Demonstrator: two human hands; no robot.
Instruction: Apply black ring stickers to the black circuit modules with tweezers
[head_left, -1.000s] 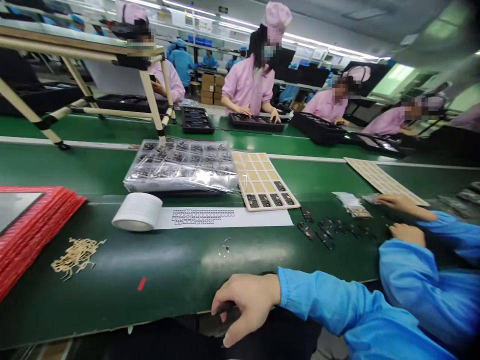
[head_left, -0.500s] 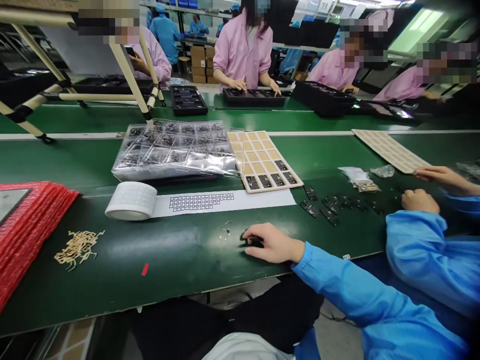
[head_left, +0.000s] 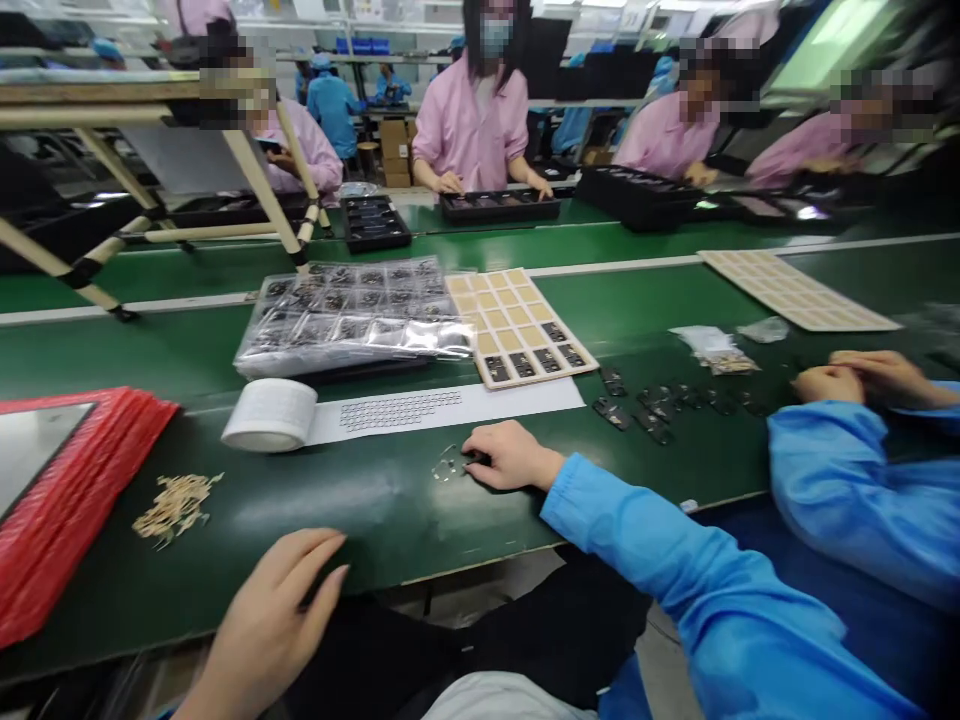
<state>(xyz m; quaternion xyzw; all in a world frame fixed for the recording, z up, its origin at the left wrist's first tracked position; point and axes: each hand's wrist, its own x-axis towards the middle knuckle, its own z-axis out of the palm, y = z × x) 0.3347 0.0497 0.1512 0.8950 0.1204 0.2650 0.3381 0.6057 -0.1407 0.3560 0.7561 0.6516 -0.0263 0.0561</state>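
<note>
Silvery bits (head_left: 445,466) are lying on green bench (head_left: 375,520) just beside right hand (head_left: 508,456) (can't tell its grip), left hand (head_left: 276,612) is hanging loose, empty, light fingertip pinching probably suiting their thinness

Red-wrapped stack (head_left: 82,500), pale pipe rack (head_left: 262,190), black tray (head_left: 379,243)

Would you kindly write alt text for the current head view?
A person's right hand is beside tiny wire-like bits on a green bench; the left hand is near its front edge. Beyond lie a white roll, clear plastic trays and a grid tray holding some black parts.
</note>
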